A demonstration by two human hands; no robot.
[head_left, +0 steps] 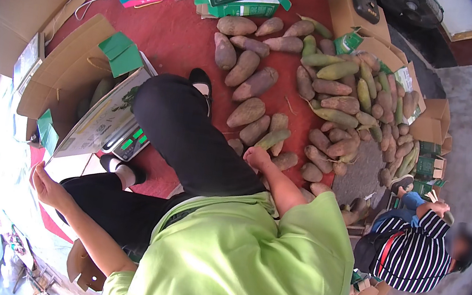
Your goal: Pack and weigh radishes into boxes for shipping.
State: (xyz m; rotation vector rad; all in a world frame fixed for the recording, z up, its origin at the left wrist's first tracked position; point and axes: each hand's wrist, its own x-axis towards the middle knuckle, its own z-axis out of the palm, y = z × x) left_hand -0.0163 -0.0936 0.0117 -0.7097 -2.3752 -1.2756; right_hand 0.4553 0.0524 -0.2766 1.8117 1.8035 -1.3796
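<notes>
Right hand [257, 157] is curling narrowly by green radish [276, 137] at its one o'clock; hold: cannot tell. Left hand [45, 186], eight o'clock, is half-curling near carton [92, 118]. Seemingly picking; lifting would be needing firm grip.

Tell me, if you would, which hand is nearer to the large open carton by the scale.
Left. The left hand is at the carton's lower near corner, contact unclear; the right hand is farther off to the carton's right, at a pale green root.
</notes>
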